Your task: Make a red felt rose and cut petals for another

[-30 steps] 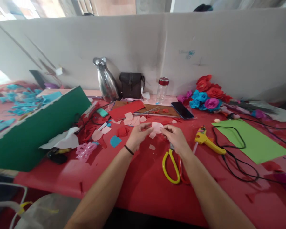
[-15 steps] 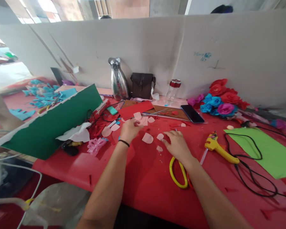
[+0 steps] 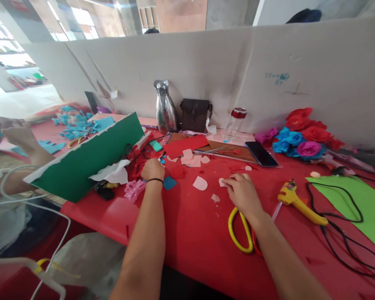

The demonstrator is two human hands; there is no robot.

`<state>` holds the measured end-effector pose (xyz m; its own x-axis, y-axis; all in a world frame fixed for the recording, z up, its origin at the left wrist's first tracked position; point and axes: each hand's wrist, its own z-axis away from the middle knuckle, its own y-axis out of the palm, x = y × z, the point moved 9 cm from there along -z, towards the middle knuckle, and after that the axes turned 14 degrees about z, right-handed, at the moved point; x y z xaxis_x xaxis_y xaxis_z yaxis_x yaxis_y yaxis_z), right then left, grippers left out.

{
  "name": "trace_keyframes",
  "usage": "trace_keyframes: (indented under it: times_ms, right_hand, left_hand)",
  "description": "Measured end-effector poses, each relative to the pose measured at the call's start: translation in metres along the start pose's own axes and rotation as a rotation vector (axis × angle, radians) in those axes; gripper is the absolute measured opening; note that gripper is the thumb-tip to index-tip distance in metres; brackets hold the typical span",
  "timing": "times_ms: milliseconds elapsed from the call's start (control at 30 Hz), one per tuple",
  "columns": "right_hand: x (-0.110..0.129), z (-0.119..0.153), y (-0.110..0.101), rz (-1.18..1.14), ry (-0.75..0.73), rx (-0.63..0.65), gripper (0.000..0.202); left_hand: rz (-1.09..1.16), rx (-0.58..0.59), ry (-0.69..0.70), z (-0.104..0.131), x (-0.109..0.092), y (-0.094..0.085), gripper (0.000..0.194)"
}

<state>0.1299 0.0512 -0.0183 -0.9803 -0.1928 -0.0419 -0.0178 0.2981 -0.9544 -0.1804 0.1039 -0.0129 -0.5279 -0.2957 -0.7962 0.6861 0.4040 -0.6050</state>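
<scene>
Near the heap of paper scraps, my left hand (image 3: 153, 170) is closed, fingers pointing away from me; whatever they grip is hidden beneath. A blue paper piece (image 3: 169, 183) lies just right of its wrist. My right hand (image 3: 242, 191) pinches the edge of a small pink paper petal (image 3: 221, 182) between thumb and fingers. A larger pink petal (image 3: 200, 183) and a small scrap (image 3: 215, 197) lie flat between the hands. More pink petals (image 3: 190, 159) are piled farther back. Yellow-handled scissors (image 3: 240, 231) lie partly under my right wrist.
A yellow glue gun (image 3: 295, 200) with a black cord lies at right beside green sheet (image 3: 356, 208). Paper flowers (image 3: 306, 133), a phone (image 3: 261, 153), a glass bottle (image 3: 235, 125), a bag and a steel jug (image 3: 166, 108) stand behind. A green board (image 3: 90, 158) divides off another person's hands (image 3: 18, 133).
My left hand has moved left from the pink petals to the scraps, uncovering the blue piece. My right hand has shifted slightly right with the small petal. The view has swung left.
</scene>
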Motion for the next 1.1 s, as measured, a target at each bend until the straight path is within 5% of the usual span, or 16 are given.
trace_keyframes:
  times_ms: [200,467,667,733,967,1100]
  right_hand:
    - [0.009,-0.001,-0.005,-0.024,-0.043,0.013,0.028]
    - [0.005,-0.003,-0.006,-0.048,-0.024,0.026,0.027]
    - [0.002,-0.003,-0.011,-0.086,0.005,0.024,0.028]
    - [0.004,-0.002,-0.008,-0.082,-0.016,0.050,0.029]
    - [0.005,-0.001,-0.003,-0.060,-0.034,0.060,0.030]
    - [0.004,-0.002,-0.003,-0.067,-0.034,0.049,0.031]
  left_hand:
    - [-0.348,-0.048,-0.059,0.010,-0.009,-0.003,0.031]
    - [-0.336,0.005,-0.095,0.010,-0.008,-0.002,0.033]
    - [-0.281,-0.042,-0.020,0.019,-0.028,-0.012,0.036]
    - [-0.227,0.027,0.080,0.023,-0.039,0.000,0.029]
    - [0.032,0.567,0.288,0.065,-0.061,0.076,0.031]
    - [-0.111,0.551,0.313,0.065,-0.060,0.076,0.016]
